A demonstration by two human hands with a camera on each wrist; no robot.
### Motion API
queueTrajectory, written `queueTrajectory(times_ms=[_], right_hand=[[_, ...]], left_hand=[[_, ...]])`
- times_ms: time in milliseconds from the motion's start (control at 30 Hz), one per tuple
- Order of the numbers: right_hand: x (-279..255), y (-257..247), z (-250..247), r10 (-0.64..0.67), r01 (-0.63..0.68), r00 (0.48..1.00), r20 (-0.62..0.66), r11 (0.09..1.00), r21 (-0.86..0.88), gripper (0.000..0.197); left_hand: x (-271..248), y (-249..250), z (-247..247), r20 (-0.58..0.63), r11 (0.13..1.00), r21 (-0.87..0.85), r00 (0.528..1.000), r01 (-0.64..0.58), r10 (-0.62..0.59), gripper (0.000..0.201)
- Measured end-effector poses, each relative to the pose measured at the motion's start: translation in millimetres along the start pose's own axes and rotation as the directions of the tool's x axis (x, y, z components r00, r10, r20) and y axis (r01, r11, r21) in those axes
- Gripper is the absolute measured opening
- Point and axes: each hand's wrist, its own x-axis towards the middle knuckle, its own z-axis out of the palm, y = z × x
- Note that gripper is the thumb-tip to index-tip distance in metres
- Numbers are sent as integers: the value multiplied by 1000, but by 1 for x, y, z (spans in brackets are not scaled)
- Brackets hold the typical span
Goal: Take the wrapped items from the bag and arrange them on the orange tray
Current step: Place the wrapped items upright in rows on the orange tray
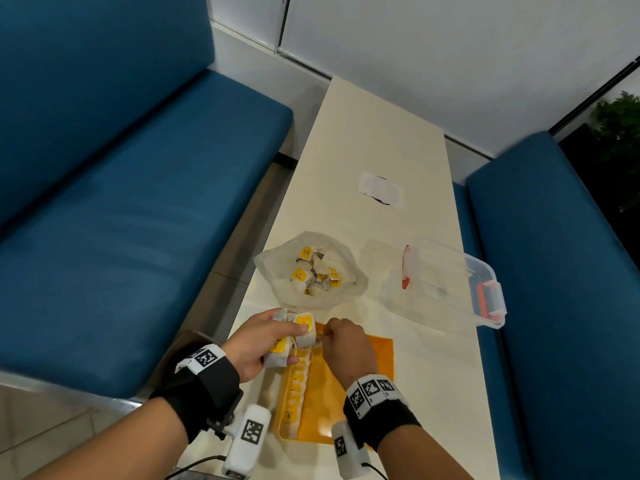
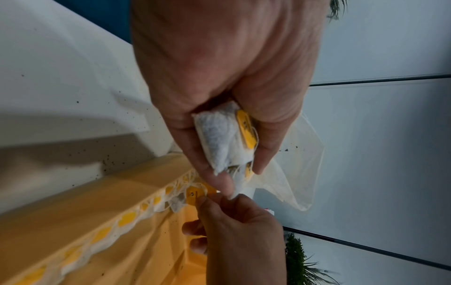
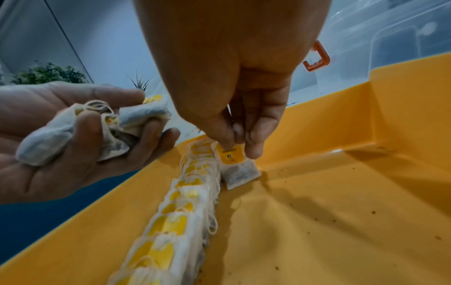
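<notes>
Placing step: right hand (image 3: 240, 142) pinches tea bag (image 3: 238, 167) at orange tray (image 3: 341, 212) twelve o'clock, starting second row; left hand (image 1: 258, 337) grips spare tea bags (image 1: 294, 337); next, release flat.

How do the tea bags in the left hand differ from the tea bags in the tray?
The tea bags in the left hand are a loose, crumpled bunch; the tea bags in the tray stand in a neat row along one wall. The first are held above the orange tray, the second rest in it. Both have yellow tags.
</notes>
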Motion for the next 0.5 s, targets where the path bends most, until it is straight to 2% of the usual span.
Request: queueTrajectory(times_ms=[233, 400, 500], right_hand=[[-1, -4, 0, 130, -115, 989, -69, 977, 181, 17], [-2, -8, -1, 200, -181, 977, -76, 962, 205, 10], [0, -8, -3, 222, -204, 973, -56, 953, 226, 12]], left_hand=[[0, -1, -1, 7, 1000, 2, 1000, 7, -7, 36], [0, 0, -1, 10, 1000, 0, 1000, 13, -13, 35], [0, 0, -2, 15, 1000, -4, 1000, 17, -17, 36]])
